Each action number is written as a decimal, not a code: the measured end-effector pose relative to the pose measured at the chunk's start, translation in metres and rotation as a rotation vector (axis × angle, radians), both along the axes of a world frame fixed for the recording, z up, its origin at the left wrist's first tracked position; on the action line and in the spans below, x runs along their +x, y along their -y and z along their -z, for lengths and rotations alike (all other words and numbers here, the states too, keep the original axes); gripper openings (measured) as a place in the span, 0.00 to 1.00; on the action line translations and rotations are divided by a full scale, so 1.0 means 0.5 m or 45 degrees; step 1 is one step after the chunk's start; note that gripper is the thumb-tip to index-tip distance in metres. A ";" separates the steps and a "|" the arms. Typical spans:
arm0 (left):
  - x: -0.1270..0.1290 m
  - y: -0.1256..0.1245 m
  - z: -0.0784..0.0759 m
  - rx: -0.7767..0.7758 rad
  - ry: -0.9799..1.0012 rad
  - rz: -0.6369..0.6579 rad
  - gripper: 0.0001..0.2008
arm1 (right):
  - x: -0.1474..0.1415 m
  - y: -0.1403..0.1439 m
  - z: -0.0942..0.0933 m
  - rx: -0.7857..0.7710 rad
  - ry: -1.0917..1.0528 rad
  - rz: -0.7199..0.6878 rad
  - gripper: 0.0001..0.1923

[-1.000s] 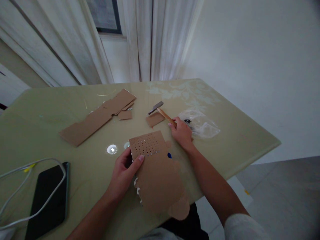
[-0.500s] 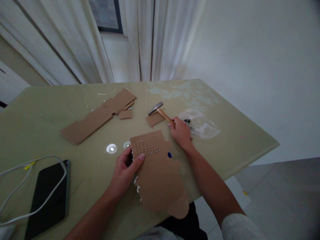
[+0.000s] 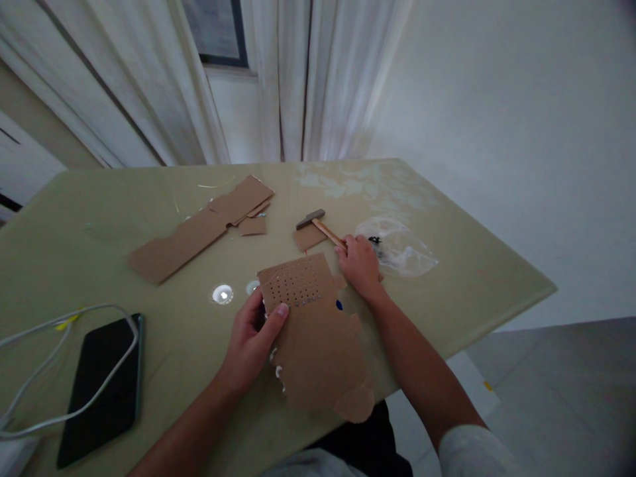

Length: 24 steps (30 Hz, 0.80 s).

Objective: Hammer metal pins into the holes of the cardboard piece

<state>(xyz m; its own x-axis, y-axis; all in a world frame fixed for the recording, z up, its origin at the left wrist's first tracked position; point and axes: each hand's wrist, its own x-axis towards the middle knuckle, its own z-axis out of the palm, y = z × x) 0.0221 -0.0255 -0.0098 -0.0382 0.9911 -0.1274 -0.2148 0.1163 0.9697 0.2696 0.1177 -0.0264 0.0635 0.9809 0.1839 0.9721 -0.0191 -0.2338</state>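
My left hand (image 3: 253, 341) grips the left edge of a brown cardboard piece (image 3: 318, 344) with a grid of small holes near its far end, thumb on top of the sheet. It lies on the pale green table (image 3: 99, 265) and overhangs the near edge. My right hand (image 3: 360, 266) is closed around the wooden handle of a small hammer (image 3: 318, 225), whose metal head rests on a small cardboard scrap (image 3: 308, 237) just beyond the holed piece.
A long cardboard strip (image 3: 199, 228) and small offcuts lie at the middle back. A clear plastic bag (image 3: 402, 248) with dark bits sits right of the hammer. A black phone (image 3: 102, 387) and white cable (image 3: 59, 324) lie at the near left.
The hammer head has dropped from slightly raised down onto the small cardboard scrap. My left hand keeps hold of the holed cardboard.
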 end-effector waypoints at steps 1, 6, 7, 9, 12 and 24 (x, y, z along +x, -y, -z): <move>0.000 0.001 0.000 0.016 -0.023 -0.003 0.30 | 0.000 0.000 0.001 0.002 -0.001 0.000 0.14; 0.000 0.008 0.001 0.106 -0.131 0.013 0.29 | 0.000 0.002 0.000 0.002 0.011 -0.014 0.15; 0.000 0.009 0.002 0.117 -0.140 0.017 0.29 | 0.000 0.004 -0.001 -0.002 0.019 -0.023 0.16; -0.001 0.011 0.002 0.129 -0.148 0.016 0.30 | 0.000 0.008 -0.005 -0.016 0.039 -0.046 0.17; -0.002 0.010 0.000 0.127 -0.145 0.011 0.28 | 0.000 0.015 -0.012 -0.042 0.059 -0.071 0.18; -0.003 0.018 0.010 0.261 -0.242 -0.158 0.22 | -0.002 0.029 -0.038 0.065 -0.087 -0.123 0.21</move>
<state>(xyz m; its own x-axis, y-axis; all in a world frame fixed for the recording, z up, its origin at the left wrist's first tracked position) 0.0208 -0.0348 -0.0147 -0.1646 0.9817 0.0957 -0.0275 -0.1016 0.9944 0.2684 0.1034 -0.0074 -0.0172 0.9726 0.2320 0.9506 0.0878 -0.2978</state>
